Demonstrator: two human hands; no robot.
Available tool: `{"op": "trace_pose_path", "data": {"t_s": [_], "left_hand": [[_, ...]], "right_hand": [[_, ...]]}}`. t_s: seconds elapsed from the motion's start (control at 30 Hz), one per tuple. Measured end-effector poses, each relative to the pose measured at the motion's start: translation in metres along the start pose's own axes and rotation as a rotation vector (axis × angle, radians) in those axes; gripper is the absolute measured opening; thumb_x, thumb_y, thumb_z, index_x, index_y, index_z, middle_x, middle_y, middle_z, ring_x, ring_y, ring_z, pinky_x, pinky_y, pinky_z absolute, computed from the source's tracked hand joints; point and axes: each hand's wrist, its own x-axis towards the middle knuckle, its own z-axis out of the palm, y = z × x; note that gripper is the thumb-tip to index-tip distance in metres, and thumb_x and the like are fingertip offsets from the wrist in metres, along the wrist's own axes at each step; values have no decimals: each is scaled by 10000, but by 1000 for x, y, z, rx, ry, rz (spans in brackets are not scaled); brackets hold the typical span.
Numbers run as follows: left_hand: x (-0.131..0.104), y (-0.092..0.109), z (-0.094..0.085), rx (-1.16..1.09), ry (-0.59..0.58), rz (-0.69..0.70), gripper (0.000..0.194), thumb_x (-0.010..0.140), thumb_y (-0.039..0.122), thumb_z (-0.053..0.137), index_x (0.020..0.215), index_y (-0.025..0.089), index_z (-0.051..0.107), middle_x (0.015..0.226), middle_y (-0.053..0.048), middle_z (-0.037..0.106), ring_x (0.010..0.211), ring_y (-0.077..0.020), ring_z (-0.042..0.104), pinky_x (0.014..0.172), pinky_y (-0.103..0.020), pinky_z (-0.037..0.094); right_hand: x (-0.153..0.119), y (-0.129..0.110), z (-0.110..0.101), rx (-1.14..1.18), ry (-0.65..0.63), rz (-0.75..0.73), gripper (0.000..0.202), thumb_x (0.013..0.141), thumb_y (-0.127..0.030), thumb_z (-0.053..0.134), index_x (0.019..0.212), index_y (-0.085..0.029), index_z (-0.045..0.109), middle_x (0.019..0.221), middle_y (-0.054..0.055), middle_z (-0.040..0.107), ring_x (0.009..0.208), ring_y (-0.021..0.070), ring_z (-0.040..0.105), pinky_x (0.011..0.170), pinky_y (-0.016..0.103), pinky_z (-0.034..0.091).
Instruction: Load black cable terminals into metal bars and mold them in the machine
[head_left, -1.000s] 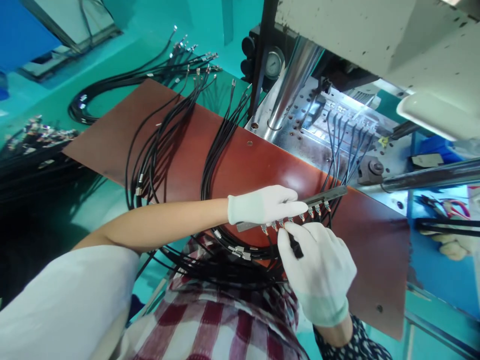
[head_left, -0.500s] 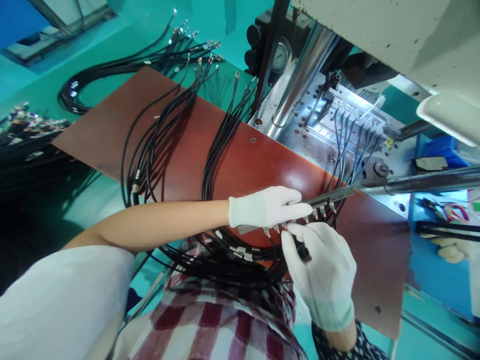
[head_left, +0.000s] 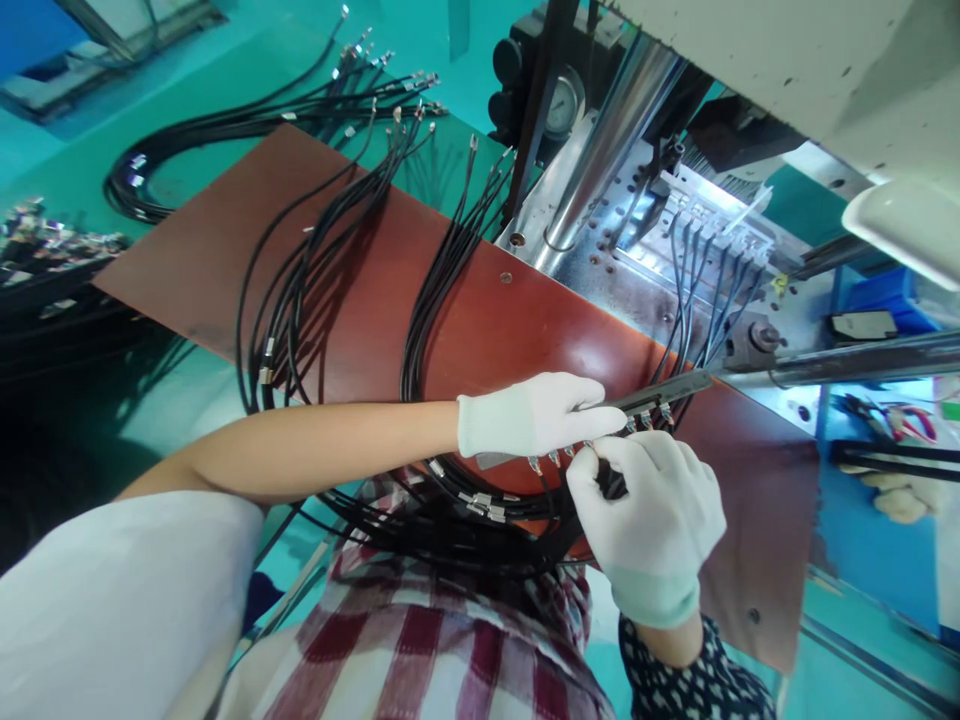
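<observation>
My left hand (head_left: 544,413), in a white glove, is closed on a long grey metal bar (head_left: 667,393) that slants over the brown board. Small metal connectors (head_left: 535,464) of black cables stick out along the bar's lower edge. My right hand (head_left: 649,500), also gloved, is pinched at the bar's lower edge, just right of my left fingers, on a black cable. The connector at its fingertips is mostly hidden. More black cables (head_left: 450,520) curve below the bar, across my lap.
The brown board (head_left: 540,310) carries bundles of black cables (head_left: 442,290). At the upper right stands a press with metal columns (head_left: 607,150) and a lit fixture (head_left: 697,235) holding cables. Another cable bundle (head_left: 225,130) lies at the upper left, and red-handled pliers (head_left: 911,422) at the right.
My right hand has shifted slightly right and up along the bar, its fingers curled more tightly. The left hand and the bar have hardly moved.
</observation>
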Motion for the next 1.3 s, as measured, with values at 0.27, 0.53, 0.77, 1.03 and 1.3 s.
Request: {"op": "trace_pose_path", "data": {"t_s": [0.27,0.53,0.77,1.03,1.3], "left_hand": [[0,2,2,-45,-4,-75,384,934,517,490,744,187,435,680,32,541,520,-97,562,396,-194,408],[1,0,3,-105,-5,-68,391,922,518,508,730,183,448,679,36,552,490,-85,552,376,-185,402],[0,1,2,4,59,9,419,922,509,504,681,188,386,581,63,386,489,-74,464,411,-193,333],[1,-1,2,-44,8,-26,392,947,510,463,744,175,474,690,37,547,615,-95,550,506,-216,374],[2,0,3,121,98,56,434,963,477,456,654,181,385,598,61,360,577,-86,354,550,-267,291]], "right_hand": [[-12,2,-13,78,-59,0,139,914,-333,660,937,-219,737,841,42,676,778,232,566,738,379,348],[-12,-15,-8,100,-68,-13,141,877,-281,676,755,-244,735,755,23,660,703,204,513,703,377,304],[-8,-17,-1,173,-36,14,177,814,-204,660,638,-223,657,707,20,629,727,207,531,723,365,332],[-20,-23,-9,141,-38,-27,115,887,-331,694,808,-265,745,776,10,670,735,209,525,721,379,314],[-20,-32,5,205,10,-8,127,837,-197,673,717,-234,693,759,8,670,726,205,527,718,391,322]]}}
